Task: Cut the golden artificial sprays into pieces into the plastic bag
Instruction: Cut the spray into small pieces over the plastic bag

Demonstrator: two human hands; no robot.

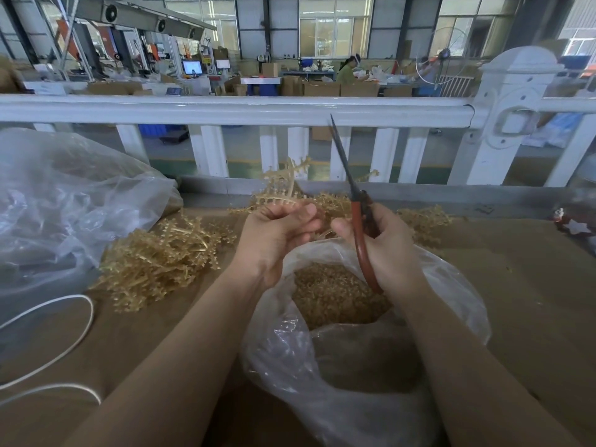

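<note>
My left hand (279, 232) pinches a golden spray (285, 185) that sticks up above the open clear plastic bag (322, 356). Cut golden pieces (335, 291) fill the bag's bottom. My right hand (387, 246) grips red-handled scissors (356, 217), blades together and pointing up and away, just right of the spray. A heap of uncut golden sprays (161, 256) lies on the brown table to the left, and more sprays (422, 222) lie behind my right hand.
A large clear bag (64, 201) bulges at the left. A white cord (58, 346) loops on the brown table (532, 301) near the left edge. A white railing (258, 109) runs across behind the table. A small red ornament (574, 224) sits at the far right.
</note>
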